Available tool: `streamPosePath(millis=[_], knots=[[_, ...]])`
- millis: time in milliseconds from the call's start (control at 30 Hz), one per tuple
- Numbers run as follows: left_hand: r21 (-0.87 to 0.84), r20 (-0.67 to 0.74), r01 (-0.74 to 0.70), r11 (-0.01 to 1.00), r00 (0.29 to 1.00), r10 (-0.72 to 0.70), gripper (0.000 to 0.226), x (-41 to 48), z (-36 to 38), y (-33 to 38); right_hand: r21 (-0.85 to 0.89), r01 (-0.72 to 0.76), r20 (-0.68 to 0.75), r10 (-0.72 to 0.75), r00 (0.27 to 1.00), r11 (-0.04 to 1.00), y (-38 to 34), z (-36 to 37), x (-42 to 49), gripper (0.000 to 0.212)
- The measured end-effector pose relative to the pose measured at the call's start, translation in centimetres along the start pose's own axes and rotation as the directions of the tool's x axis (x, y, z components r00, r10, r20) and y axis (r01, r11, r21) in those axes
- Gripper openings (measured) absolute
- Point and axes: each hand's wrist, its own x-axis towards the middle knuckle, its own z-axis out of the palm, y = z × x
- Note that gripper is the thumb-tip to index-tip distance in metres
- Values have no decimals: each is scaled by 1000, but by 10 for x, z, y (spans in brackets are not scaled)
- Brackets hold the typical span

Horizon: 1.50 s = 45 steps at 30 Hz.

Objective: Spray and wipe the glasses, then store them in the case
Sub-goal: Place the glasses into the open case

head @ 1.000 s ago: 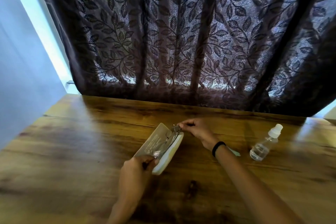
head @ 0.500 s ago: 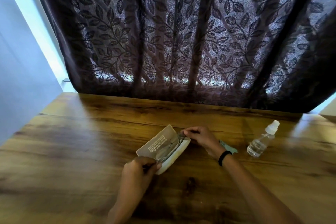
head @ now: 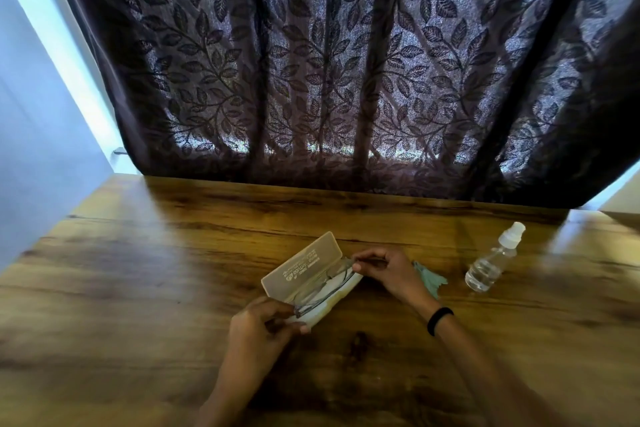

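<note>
Glasses (head: 325,284) sit in the open case (head: 300,266) at mid-tabletop (head: 138,288), lying along the 7-to-1 o'clock line. I cannot tell whether they are fully seated. My left hand (head: 259,329) pinches their 7 o'clock end and my right hand (head: 388,270) pinches the 1 o'clock end. The cloth (head: 431,282) is at 3 o'clock of the case, with the bottle (head: 491,263) beyond it. I judge spraying and wiping done and storing nearly so. Left to do: let go and shut the lid.
</note>
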Motion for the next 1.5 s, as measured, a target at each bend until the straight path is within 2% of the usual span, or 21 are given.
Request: streamPosePath(millis=[200, 333, 533, 700, 933, 1167, 1400, 1500], knots=[[132, 22, -140, 981, 990, 139, 16, -5, 3, 3, -154, 95, -76, -108, 991, 983, 9, 3, -7, 21], [262, 7, -190, 946, 981, 195, 17, -7, 3, 1, -239, 121, -67, -141, 988, 963, 10, 2, -11, 26], [262, 0, -142, 955, 989, 147, 18, -9, 4, 4, -326, 162, 11, -168, 986, 931, 15, -1, -20, 31], [256, -30, -99, 962, 993, 110, 17, -10, 4, 5, -474, 210, 27, -224, 974, 855, 20, 0, -26, 33], [304, -13, -143, 942, 988, 154, 8, -9, 0, 1, -454, 199, -25, -236, 971, 868, 23, 2, -29, 29], [332, 39, -130, 934, 991, 124, 8, -7, -4, 4, -424, 237, -49, -283, 958, 874, 24, 2, -31, 25], [427, 87, -169, 888, 985, 146, 16, -4, -5, 8, -528, 326, -7, -388, 922, 784, 29, 0, -35, 26], [497, 119, -183, 848, 983, 142, 16, -5, -5, 12, -615, 390, 37, -469, 883, 686, 27, -1, -40, 26]])
